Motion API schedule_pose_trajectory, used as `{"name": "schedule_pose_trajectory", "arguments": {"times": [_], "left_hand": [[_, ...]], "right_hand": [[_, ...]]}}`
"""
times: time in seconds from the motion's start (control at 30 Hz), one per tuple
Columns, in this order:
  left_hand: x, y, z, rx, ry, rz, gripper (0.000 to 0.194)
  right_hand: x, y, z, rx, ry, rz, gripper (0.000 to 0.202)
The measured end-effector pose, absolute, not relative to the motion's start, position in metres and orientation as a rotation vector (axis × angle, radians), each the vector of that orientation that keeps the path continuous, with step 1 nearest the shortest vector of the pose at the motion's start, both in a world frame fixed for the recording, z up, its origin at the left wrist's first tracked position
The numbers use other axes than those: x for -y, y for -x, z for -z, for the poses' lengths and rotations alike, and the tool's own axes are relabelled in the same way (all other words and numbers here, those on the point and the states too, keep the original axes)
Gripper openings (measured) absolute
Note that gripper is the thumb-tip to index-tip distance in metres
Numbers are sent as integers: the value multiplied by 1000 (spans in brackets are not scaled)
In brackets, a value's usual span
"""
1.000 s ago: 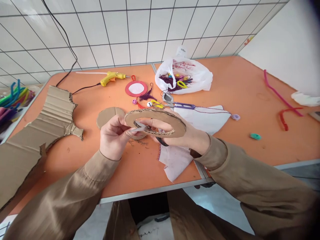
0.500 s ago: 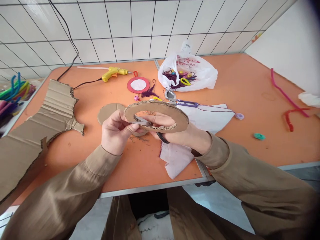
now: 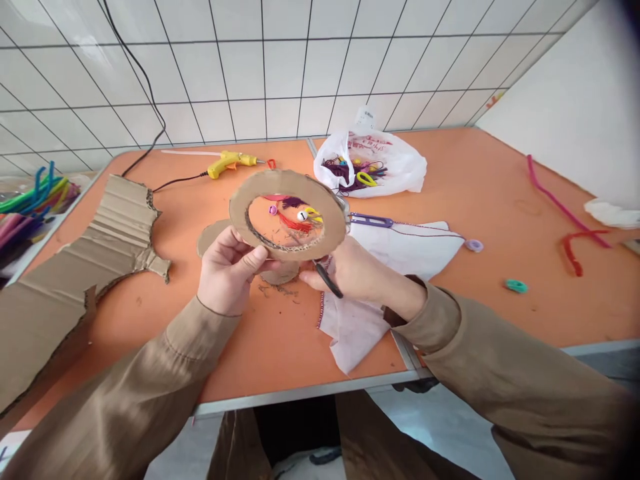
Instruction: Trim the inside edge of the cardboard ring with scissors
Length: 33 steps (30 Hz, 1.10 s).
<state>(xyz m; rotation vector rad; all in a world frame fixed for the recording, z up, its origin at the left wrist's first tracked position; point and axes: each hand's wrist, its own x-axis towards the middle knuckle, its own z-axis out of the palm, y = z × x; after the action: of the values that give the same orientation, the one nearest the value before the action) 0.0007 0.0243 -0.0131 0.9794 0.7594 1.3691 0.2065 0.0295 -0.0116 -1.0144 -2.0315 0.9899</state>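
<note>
A flat cardboard ring [image 3: 331, 220] with a rough inner edge is tilted up above the table. My left hand [image 3: 227, 270] pinches its lower left rim, thumb on the near face. My right hand [image 3: 357, 273] is behind and below the ring's right side, closed on scissors [image 3: 329, 279]; a black handle loop shows, while the blades are hidden. Through the ring's opening appear a pink bell [image 3: 273, 209], a white bell [image 3: 302, 215] and red tassel threads [image 3: 295, 225]. A cardboard disc [image 3: 280, 273] lies under the hands among small scraps.
A yellow glue gun [image 3: 231, 163] with a cord lies at the back. A white plastic bag [image 3: 395, 163] holds threads and trinkets. White cloth [image 3: 410, 247] lies right of the hands, torn cardboard [image 3: 117, 227] left. Pipe cleaners [image 3: 565, 200] lie far right.
The ring has tilted up to face me and shifted slightly left. The scissor blades, earlier visible inside its opening, have gone out of sight as my right hand moved lower.
</note>
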Motion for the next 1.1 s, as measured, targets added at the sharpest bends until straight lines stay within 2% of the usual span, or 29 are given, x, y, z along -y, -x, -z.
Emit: {"name": "schedule_pose_trajectory", "arguments": {"times": [0.13,0.4,0.5,0.73,0.97,1.1], "left_hand": [[-28,2,15,-780,-910,-1360,42],[-25,2,8,-905,-994,-1306,24],[-25,3,5,-907,-1022,-1278,20],[-27,7,4,-753,-1023,-1272,24],[-26,13,1,-756,-1060,-1118,32],[-27,13,2,-791,-1041,-1029,21]], "right_hand": [[-29,-208,6,1801,971,-1230,10],[-28,-204,-2,1350,866,-1345,24],[-28,-203,-1,1376,927,-1342,22],[-23,-201,-4,1391,948,-1336,11],[-24,-202,-7,1406,961,-1365,14],[-22,-205,-8,1416,891,-1373,17]]}}
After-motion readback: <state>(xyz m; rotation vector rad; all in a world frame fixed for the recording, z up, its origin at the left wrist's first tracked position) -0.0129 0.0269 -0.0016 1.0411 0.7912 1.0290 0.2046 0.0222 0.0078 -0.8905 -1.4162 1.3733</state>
